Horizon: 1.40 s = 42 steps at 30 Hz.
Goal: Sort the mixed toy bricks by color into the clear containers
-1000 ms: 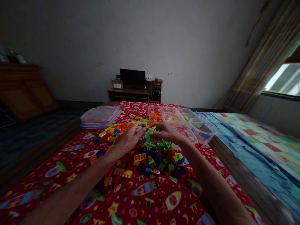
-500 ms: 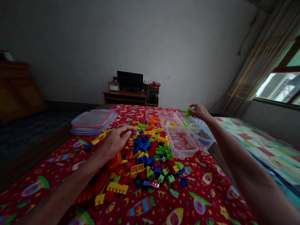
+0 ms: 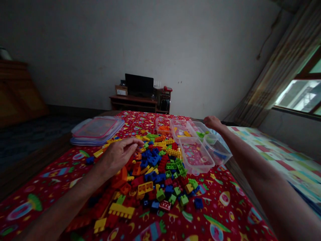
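Toy building bricks (image 3: 152, 157) in red, blue, yellow, green and orange lie in a loose heap on the red patterned cloth. My left hand (image 3: 124, 152) hovers over the heap's left side, fingers stretched and slightly curved, thumb apart, nothing visible in it. At the far right, my right hand (image 3: 212, 122) is above and beside a clear plastic container (image 3: 198, 126) with green bricks (image 3: 201, 135) inside. Its fingers are mostly hidden behind the back of the hand, and no brick shows in it.
Other clear containers stand alongside: a front one (image 3: 197, 164), one with yellow bricks (image 3: 186, 134), one with orange bricks (image 3: 164, 128) and a rounded one (image 3: 217, 152) with something blue inside. Stacked lids (image 3: 96, 129) lie on the left. A patchwork-covered bed (image 3: 271, 150) is at right.
The green brick has left my right hand, and more green shows in the container below it. My left hand stays over the heap. The view has shifted slightly.
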{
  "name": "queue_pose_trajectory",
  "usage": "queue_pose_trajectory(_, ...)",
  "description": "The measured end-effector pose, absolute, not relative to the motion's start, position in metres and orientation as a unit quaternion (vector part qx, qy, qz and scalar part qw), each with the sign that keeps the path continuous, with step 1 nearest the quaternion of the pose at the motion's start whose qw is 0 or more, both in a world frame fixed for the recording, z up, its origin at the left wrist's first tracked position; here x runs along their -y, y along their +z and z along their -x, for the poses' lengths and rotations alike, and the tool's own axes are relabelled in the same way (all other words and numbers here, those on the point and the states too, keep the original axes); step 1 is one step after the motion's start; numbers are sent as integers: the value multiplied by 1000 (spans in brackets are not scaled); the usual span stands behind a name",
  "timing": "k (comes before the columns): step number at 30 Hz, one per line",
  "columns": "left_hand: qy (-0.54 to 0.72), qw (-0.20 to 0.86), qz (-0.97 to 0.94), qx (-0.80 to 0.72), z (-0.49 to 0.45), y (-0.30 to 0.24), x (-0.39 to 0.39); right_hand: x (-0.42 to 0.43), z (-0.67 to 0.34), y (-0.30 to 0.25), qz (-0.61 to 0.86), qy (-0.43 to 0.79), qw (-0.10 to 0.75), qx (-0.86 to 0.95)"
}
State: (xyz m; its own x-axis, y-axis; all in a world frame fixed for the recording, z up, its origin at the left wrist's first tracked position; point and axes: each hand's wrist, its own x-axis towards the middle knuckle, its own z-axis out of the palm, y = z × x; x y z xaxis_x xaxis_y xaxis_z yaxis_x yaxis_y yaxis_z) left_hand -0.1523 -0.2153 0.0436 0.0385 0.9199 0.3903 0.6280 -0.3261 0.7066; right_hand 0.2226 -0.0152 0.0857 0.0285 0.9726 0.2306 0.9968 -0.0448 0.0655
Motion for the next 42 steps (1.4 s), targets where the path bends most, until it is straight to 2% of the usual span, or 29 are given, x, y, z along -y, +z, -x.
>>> queue_pose_trajectory(4,413,162,-711,-546,153,42,215,23,-212,93,664,-110,142,725)
queue_pose_trajectory(8,416,148,-723,-531,154,43,215,50,-189,103,602,-58,215,767)
queue_pose_trajectory(13,397,88,-743,-532,158,48,217,109,-151,99,489,149,376,773)
queue_pose_trajectory(15,386,59,-752,-530,159,49,217,132,-135,91,438,231,409,767)
queue_pose_trajectory(18,373,27,-769,-519,158,47,217,156,-114,77,405,252,405,780)
queue_pose_trajectory(27,254,-20,-868,-427,146,6,212,169,-78,41,417,101,292,855)
queue_pose_trajectory(34,213,-10,-874,-438,157,-9,210,187,-62,25,316,125,207,917)
queue_pose_trajectory(36,214,12,-875,-434,162,-7,206,186,-60,25,317,160,212,910)
queue_pose_trajectory(39,215,39,-866,-451,167,1,204,180,-62,27,326,192,264,887)
queue_pose_trajectory(42,216,48,-841,-494,165,13,209,178,-66,26,377,137,284,871)
